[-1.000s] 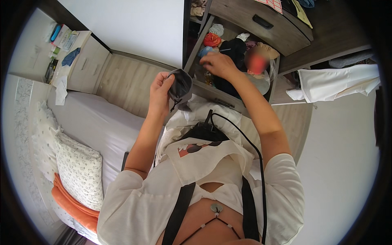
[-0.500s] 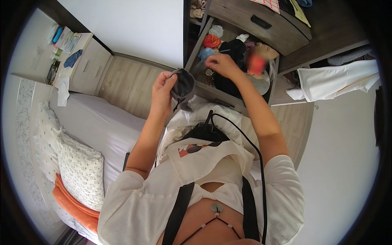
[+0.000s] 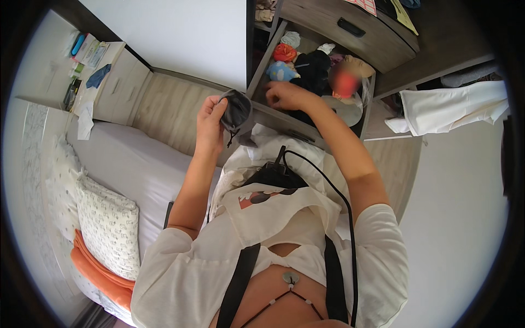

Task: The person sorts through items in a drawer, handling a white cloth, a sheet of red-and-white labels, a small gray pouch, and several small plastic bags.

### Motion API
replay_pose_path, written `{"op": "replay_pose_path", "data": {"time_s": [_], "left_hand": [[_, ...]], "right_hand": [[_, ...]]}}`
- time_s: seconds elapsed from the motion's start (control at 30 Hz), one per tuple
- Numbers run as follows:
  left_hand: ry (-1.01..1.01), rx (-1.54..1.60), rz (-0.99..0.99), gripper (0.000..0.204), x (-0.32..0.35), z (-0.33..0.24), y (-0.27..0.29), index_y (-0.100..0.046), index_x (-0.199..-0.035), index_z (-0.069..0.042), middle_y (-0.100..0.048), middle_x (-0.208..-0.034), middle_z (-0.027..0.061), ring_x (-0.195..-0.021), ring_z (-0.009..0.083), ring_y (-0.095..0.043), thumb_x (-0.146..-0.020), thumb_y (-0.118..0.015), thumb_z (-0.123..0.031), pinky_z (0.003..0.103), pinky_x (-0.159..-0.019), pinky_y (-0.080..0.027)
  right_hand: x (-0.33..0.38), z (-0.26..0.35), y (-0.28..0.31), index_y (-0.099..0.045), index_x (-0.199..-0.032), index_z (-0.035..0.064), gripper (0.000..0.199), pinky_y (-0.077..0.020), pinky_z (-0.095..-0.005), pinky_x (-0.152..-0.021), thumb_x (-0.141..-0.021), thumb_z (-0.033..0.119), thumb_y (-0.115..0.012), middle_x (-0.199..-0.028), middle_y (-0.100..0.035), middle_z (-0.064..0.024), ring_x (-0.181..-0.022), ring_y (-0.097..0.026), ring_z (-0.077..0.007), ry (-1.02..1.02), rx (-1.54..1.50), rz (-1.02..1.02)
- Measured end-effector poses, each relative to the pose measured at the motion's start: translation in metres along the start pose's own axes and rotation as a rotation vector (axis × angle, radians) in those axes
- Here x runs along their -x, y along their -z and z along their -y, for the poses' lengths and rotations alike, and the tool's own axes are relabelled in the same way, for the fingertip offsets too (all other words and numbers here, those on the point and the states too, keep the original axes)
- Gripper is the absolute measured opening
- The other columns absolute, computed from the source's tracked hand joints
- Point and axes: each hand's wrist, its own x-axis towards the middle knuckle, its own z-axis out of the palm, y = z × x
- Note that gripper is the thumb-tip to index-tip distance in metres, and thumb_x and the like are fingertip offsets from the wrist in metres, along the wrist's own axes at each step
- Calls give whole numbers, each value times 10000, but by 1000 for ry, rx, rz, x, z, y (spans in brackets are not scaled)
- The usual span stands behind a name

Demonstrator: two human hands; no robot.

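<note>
A dark grey drawstring pouch is in my left hand, thumb over its rim, with the mouth upward and a cord dangling. My right hand is over the near left part of an open wooden drawer. Its fingers are curled together, and whatever they hold is hidden. Inside the drawer lie a blue spotted bundle, an orange-red bundle, a whitish bundle and black cloth. To their right are a blurred red item and a flat grey round piece.
Above it, another drawer juts out. White cloth hangs at the right from a shelf. A bed with a grey sheet and a patterned pillow lies to the left, near a bedside cabinet. A black cable runs down my front.
My left hand and the pouch have shifted slightly left. My right hand has moved left and nearer, toward the pouch. A small shiny round thing seen below it earlier no longer shows.
</note>
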Motion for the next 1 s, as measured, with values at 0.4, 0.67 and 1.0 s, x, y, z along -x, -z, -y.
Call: {"op": "replay_pose_path", "data": {"time_s": [0.4, 0.67, 1.0], "left_hand": [[29, 6, 29, 72, -4, 4, -4, -512, -869, -55, -581, -772, 15, -679, 81, -544, -866, -524, -125, 224, -628, -440], [26, 34, 31, 66, 0, -3, -15, -503, -858, -56, -567, -741, 1, -642, 66, -533, -865, -526, -117, 206, -587, -434], [12, 117, 158, 45, 0, -2, -44, -505, -847, -80, -549, -754, -19, -662, 54, -514, -861, -530, -115, 196, -585, -419]], "right_hand": [[-23, 13, -25, -662, -902, 133, 234, -471, -360, -720, -670, 146, -630, -891, -638, -124, -855, -601, -294, -220, 19, 104], [0, 18, 6, -623, -771, 33, 114, -481, -295, -650, -710, 127, -647, -768, -640, -74, -710, -613, -178, -193, -361, -143], [52, 60, 52, -566, -875, 22, 120, -467, -230, -655, -785, 75, -625, -795, -594, -33, -705, -575, -98, 120, -1393, -321]]}}
